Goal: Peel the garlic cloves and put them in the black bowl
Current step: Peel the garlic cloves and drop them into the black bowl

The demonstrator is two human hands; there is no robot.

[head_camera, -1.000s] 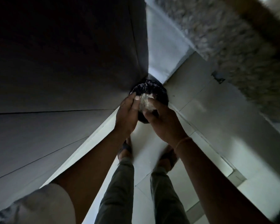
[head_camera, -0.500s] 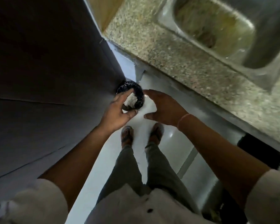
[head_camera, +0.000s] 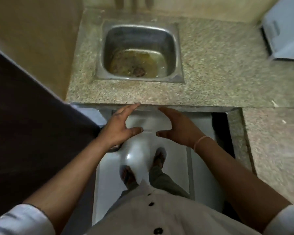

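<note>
Fingers (head_camera: 129,108) of the left hand (head_camera: 119,128) are straight and spread, holding nothing. Those of the right hand (head_camera: 178,128) are loosely spread and also empty. The thumbs face each other across a gap. Both hands hover level over the pale tiled floor (head_camera: 109,184), just short of the speckled granite worktop (head_camera: 210,73) with its square steel sink (head_camera: 109,48). Neither the garlic cloves nor the black bowl is in view, so their bearing and the nearer hand cannot be told.
</note>
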